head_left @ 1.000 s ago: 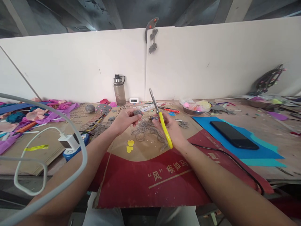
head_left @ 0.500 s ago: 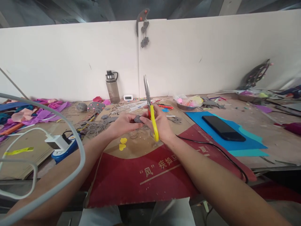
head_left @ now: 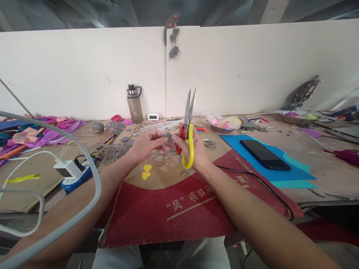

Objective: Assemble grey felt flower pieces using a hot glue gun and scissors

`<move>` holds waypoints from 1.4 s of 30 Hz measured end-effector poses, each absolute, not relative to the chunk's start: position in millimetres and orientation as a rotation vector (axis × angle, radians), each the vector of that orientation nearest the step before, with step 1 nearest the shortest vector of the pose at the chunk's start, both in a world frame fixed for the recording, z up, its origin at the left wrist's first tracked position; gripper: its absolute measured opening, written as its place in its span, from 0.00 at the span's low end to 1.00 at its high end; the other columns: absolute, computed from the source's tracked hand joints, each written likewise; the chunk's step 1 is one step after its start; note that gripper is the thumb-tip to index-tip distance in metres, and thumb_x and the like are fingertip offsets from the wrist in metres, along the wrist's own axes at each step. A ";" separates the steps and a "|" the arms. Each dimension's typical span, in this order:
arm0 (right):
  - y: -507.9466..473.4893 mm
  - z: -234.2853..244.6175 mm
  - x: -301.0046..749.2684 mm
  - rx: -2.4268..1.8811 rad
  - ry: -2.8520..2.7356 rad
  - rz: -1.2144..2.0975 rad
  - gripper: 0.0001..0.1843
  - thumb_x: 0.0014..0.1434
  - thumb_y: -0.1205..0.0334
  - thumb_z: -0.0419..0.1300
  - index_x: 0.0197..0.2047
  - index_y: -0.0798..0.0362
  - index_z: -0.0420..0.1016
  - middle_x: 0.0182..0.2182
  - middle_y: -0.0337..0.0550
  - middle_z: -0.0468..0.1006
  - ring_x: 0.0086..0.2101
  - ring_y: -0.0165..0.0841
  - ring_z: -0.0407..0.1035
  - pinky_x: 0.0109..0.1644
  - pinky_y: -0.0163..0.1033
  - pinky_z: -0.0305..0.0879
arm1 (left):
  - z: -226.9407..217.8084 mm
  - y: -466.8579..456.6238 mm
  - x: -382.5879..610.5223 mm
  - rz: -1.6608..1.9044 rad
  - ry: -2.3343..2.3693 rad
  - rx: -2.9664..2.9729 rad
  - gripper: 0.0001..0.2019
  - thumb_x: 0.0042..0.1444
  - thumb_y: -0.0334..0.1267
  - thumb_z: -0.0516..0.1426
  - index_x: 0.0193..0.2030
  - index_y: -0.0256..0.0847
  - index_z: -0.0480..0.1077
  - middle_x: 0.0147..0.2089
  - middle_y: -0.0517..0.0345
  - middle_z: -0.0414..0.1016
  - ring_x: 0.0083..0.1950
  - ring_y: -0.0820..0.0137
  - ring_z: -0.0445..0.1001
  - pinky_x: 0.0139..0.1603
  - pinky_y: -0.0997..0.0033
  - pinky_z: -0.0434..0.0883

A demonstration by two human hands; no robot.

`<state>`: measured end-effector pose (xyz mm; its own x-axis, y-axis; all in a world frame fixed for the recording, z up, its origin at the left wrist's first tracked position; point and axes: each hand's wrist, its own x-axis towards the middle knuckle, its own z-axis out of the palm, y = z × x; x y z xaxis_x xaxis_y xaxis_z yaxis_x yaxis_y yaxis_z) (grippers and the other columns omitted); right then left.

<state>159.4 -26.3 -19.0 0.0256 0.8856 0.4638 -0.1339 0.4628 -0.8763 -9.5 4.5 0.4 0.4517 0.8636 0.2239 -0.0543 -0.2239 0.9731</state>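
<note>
My right hand [head_left: 196, 151] grips scissors [head_left: 189, 127] with a yellow and a red handle, blades pointing up and slightly parted. Its thumb and forefinger also touch a small grey felt piece [head_left: 167, 136]. My left hand [head_left: 146, 144] pinches the same grey piece from the left. Both hands hover over a cardboard sheet with a red printed band [head_left: 174, 209]. Grey felt offcut rings [head_left: 159, 158] and two yellow heart shapes [head_left: 146, 172] lie on the cardboard below my hands.
A black phone [head_left: 265, 149] rests on blue felt sheets [head_left: 294, 173] to the right. A water bottle [head_left: 133, 104] stands by the white partition. A white charger with cable [head_left: 66, 168] and pink and purple scraps [head_left: 42, 132] are left. A metal bowl of coloured bits [head_left: 224, 123] sits behind.
My right hand has turned the scissors more upright and the blades have parted a little. Both hands stay together on the grey piece.
</note>
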 end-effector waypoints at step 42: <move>-35.3 -21.8 181.1 -1.462 -2.107 -0.115 0.19 0.57 0.63 0.54 0.51 0.48 0.74 0.29 0.43 0.81 0.28 0.38 0.71 0.31 0.37 0.54 | 28.4 10.3 -40.9 1.366 0.685 1.312 0.10 0.40 0.30 0.63 0.25 0.38 0.64 0.22 0.64 0.63 0.22 0.81 0.58 0.20 0.79 0.51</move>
